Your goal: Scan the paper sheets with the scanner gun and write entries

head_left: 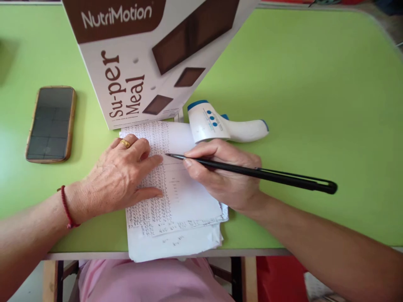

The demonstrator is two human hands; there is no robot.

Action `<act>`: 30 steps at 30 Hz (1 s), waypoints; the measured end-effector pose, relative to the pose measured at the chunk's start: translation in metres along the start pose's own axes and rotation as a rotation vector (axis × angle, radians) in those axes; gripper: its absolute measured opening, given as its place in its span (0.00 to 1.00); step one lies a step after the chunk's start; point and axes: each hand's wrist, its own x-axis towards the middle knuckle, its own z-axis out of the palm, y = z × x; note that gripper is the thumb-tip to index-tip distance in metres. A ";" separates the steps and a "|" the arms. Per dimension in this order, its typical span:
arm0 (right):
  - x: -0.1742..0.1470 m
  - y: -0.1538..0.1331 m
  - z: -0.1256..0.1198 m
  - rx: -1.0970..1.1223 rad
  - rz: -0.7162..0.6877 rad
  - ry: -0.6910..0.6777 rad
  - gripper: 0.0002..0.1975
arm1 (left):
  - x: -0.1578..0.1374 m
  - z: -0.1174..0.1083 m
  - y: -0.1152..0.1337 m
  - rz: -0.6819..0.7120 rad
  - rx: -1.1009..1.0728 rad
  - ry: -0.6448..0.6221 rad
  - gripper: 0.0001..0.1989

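A black pen (252, 170) with a long clip is gripped in my right hand (228, 172), its tip pointing left at the sheet near my left index finger. My left hand (121, 176), with a ring and a red string bracelet, rests on the left half of the paper. Its thumb and index finger are stretched out, the other fingers curled. Under both hands lies a stack of white paper sheets (195, 205), covered on the left with dense rows of small handwriting. Further right the top sheet is mostly blank, with a short faint column of marks.
A white and brown NutriMotion box (126, 46) stands just behind the papers. Right of it lies a white and blue infrared thermometer (209, 121). A phone (50, 123) in a brown case lies at left on the green table (315, 105). The table's front edge runs below the papers.
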 end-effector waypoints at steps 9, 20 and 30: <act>0.001 0.000 0.001 -0.026 -0.014 -0.023 0.05 | 0.000 -0.002 0.001 -0.007 -0.003 -0.011 0.23; 0.002 -0.003 -0.001 -0.046 -0.003 -0.044 0.07 | 0.000 -0.001 0.000 -0.005 -0.005 -0.007 0.23; 0.005 -0.003 -0.001 -0.086 -0.002 -0.020 0.08 | 0.000 -0.001 0.000 0.000 0.001 -0.008 0.23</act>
